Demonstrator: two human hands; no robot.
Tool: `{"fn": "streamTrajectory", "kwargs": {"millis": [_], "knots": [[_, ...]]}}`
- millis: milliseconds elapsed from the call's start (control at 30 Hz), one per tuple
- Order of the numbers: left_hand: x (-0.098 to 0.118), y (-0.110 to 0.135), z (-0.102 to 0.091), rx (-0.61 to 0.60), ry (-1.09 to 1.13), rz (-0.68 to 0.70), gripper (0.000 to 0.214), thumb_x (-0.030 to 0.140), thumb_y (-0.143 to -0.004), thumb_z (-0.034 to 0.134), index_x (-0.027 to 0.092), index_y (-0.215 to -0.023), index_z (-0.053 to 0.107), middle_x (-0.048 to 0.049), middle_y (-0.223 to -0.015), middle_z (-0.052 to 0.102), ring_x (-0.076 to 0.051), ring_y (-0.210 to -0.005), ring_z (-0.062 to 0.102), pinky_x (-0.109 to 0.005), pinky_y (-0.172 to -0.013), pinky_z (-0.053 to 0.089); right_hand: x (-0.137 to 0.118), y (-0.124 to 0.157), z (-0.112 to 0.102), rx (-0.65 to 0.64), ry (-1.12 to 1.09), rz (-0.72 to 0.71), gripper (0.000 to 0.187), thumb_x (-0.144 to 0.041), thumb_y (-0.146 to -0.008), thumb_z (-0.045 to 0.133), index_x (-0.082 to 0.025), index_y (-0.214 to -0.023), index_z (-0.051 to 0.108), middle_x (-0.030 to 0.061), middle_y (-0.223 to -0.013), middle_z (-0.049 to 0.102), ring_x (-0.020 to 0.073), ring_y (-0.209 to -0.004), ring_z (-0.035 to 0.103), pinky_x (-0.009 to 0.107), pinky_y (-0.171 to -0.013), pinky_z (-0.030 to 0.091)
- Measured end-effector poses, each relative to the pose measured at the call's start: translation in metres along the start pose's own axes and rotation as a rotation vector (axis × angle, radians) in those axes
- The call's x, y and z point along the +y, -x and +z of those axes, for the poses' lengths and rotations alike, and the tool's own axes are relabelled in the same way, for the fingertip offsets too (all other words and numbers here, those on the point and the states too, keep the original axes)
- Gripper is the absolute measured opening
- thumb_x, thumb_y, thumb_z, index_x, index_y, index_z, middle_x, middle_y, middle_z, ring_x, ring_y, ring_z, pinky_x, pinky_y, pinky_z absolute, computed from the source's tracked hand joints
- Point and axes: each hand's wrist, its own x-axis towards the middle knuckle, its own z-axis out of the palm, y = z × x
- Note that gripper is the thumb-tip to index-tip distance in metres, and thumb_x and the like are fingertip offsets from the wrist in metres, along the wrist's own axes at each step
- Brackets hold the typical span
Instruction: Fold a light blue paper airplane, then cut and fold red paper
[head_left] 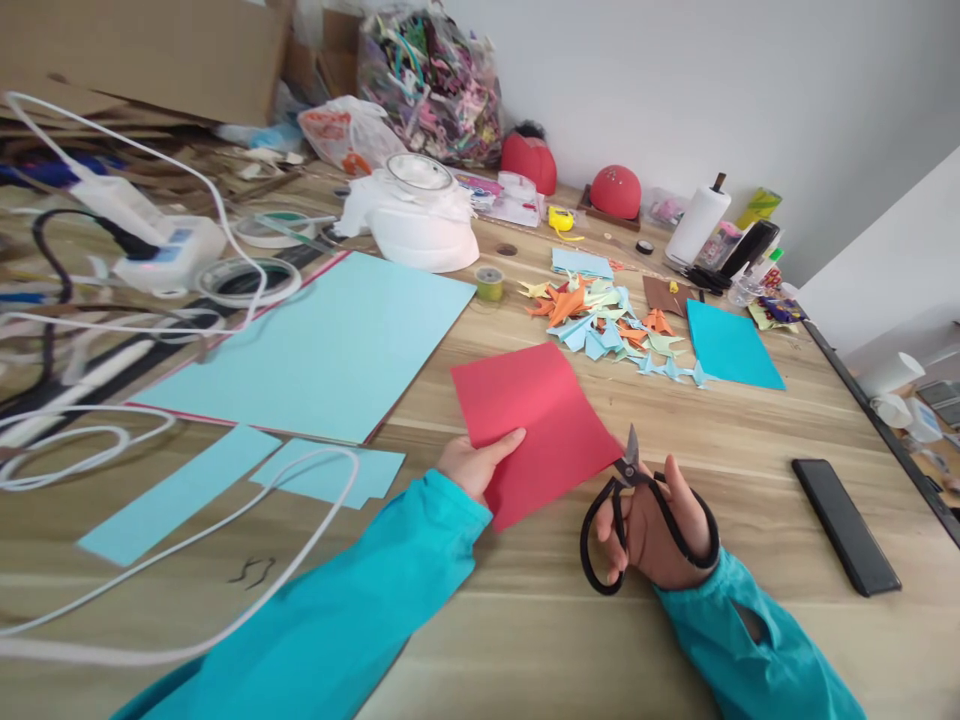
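My left hand (pixel 474 462) pinches the near left edge of a red paper sheet (pixel 536 420), thumb on top, holding it just above the wooden table (pixel 750 440). My right hand (pixel 660 530) is closed through the loops of black scissors (pixel 626 500). Their short blades point up and away, touching the red sheet's right edge. Both arms wear teal sleeves.
A large light-blue sheet (pixel 330 345) and blue strips (pixel 180 490) lie to the left among white cables (pixel 225 520). Folded paper shapes (pixel 607 325) and a teal sheet (pixel 731 345) sit beyond. A black phone (pixel 844 525) lies at right. Clutter lines the back.
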Motion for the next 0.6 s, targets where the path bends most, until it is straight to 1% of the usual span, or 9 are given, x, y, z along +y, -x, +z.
{"fn": "streamTrajectory", "kwargs": {"millis": [100,167,367,433,600], "knots": [[0.004,0.003,0.004,-0.027,0.043,0.013,0.048,0.025,-0.043,0.084,0.014,-0.086,0.067,-0.0088,-0.086,0.072,-0.025,-0.076,0.068,-0.036,-0.066,0.057,-0.001,0.0,-0.002,-0.016,0.031,0.017,0.07,-0.07,-0.08,0.005,-0.032,-0.137,0.017,0.0045,-0.074,0.064,0.0168,-0.047,0.056,0.037,-0.05,0.047],[0.008,0.005,0.007,-0.037,0.057,0.054,0.048,0.026,-0.043,0.084,0.014,-0.086,0.068,-0.0074,-0.088,0.071,-0.025,-0.079,0.067,-0.034,-0.067,0.057,-0.002,0.0,-0.003,-0.037,0.032,0.016,0.073,-0.072,-0.078,0.003,-0.031,-0.137,0.015,0.0041,-0.073,0.064,0.0168,-0.046,0.055,0.038,-0.05,0.047],[0.016,0.009,0.012,-0.011,0.038,0.153,0.048,0.027,-0.044,0.083,0.018,-0.088,0.068,-0.0055,-0.093,0.071,-0.027,-0.088,0.065,-0.033,-0.067,0.057,-0.004,0.002,-0.001,-0.116,-0.004,-0.018,0.078,-0.075,-0.075,0.001,-0.032,-0.139,0.007,0.0036,-0.071,0.064,0.017,-0.045,0.056,0.036,-0.048,0.046],[0.017,0.011,0.013,-0.015,0.037,0.165,0.047,0.027,-0.045,0.083,0.019,-0.088,0.068,-0.0046,-0.094,0.071,-0.027,-0.091,0.065,-0.032,-0.068,0.058,-0.005,0.002,0.0,-0.131,-0.002,-0.023,0.079,-0.075,-0.074,-0.001,-0.031,-0.139,0.005,0.0036,-0.07,0.064,0.0172,-0.044,0.056,0.036,-0.047,0.047],[0.019,0.014,0.014,-0.05,0.061,0.154,0.05,0.027,-0.046,0.083,0.022,-0.093,0.068,-0.0027,-0.096,0.071,-0.027,-0.095,0.064,-0.034,-0.073,0.058,-0.005,0.003,0.001,-0.111,0.022,-0.02,0.083,-0.076,-0.073,-0.003,-0.029,-0.14,0.008,0.0034,-0.068,0.063,0.0169,-0.043,0.055,0.036,-0.047,0.047]]}}
